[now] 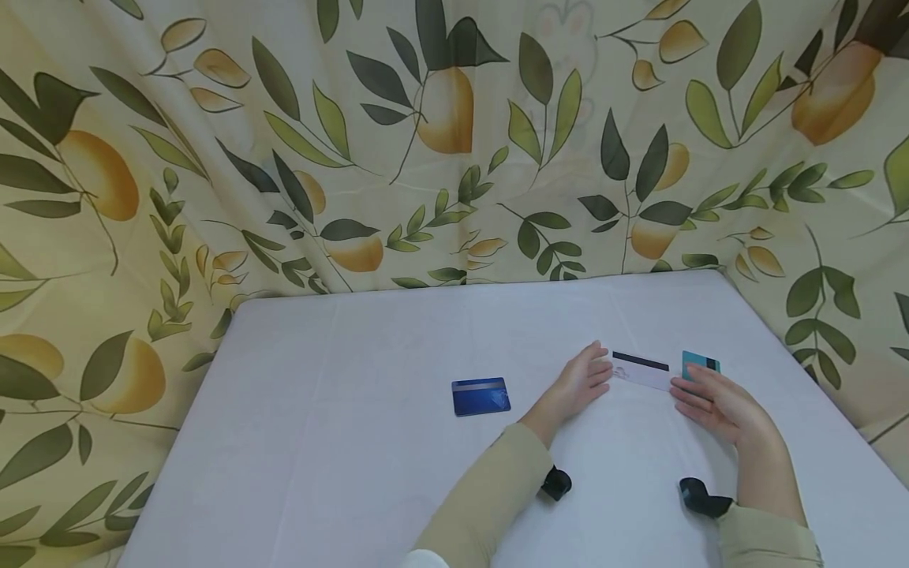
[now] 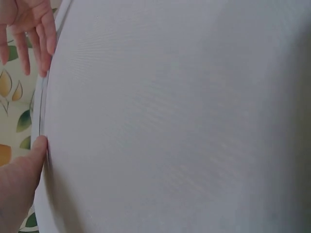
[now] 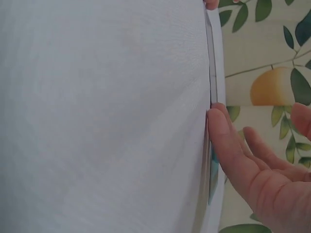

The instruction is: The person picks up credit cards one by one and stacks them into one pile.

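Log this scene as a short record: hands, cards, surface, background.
Left hand: fingers extended, at the left end of the white card
Right hand: at the white card's right end, partly hiding the teal card
White card: flat, black-striped, between the hands
Blue card: flat, left of the left hand
Surface: white table
Background: leaf-and-fruit patterned fabric

Left grip (image 1: 578, 380), right grip (image 1: 723, 406), unclenched

Cloth and shiny plastic, mostly
Looks like glossy plastic on the blue card (image 1: 481, 397), smooth finish on the white strip (image 1: 641, 373) (paper or plastic, can't tell), matt cloth for tablecloth (image 1: 341, 442) and curtain (image 1: 241, 189).
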Motion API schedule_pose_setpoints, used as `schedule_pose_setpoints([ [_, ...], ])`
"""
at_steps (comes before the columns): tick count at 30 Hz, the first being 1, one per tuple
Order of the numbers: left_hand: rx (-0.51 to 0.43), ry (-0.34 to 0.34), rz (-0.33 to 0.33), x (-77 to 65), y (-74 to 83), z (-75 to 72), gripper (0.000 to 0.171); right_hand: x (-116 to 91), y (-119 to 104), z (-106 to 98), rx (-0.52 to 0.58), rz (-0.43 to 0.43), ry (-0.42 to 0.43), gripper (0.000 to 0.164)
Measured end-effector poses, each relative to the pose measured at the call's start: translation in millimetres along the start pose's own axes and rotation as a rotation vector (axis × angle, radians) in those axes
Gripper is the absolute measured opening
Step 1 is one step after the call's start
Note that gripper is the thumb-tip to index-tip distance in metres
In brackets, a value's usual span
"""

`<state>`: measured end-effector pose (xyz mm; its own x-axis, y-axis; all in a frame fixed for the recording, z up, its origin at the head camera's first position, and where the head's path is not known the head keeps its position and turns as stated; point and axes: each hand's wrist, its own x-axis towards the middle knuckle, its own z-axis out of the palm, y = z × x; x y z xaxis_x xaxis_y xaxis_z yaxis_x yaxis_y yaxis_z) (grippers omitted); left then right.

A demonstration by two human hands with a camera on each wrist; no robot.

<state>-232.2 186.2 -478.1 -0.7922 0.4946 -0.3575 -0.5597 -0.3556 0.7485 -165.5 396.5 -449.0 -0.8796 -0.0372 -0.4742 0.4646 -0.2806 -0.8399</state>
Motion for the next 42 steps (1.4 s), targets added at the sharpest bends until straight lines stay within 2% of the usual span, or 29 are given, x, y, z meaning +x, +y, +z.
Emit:
schedule_pose_setpoints([
  [9,-0.024,0.037,-0.016,2.4,0.8,5.0,0.055,3,-2,-1,0.067,0.04,0.032,0.096],
  [17,-0.101,0.098,-0.032,4.3,0.6,7.6,0.053,5,0,-3,0.122,0.055,0.055,0.096],
  [27,-0.091,0.151,-0.058,4.6,1.6,11.7,0.051,5,2,-4,0.204,0.083,0.076,0.095],
  [29,-0.086,0.163,-0.055,3.3,2.3,13.5,0.051,5,3,-5,0.247,0.094,0.085,0.085],
  [34,-0.065,0.189,-0.041,0.8,4.9,17.0,0.052,3,3,-7,0.367,0.119,0.059,0.015],
  [35,-0.056,0.192,-0.039,0.3,5.6,17.4,0.053,3,3,-8,0.386,0.12,0.048,0.009],
  [42,0.018,0.245,-0.068,-1.7,8.8,17.1,0.054,0,4,-10,0.374,0.105,-0.035,0.019],
])
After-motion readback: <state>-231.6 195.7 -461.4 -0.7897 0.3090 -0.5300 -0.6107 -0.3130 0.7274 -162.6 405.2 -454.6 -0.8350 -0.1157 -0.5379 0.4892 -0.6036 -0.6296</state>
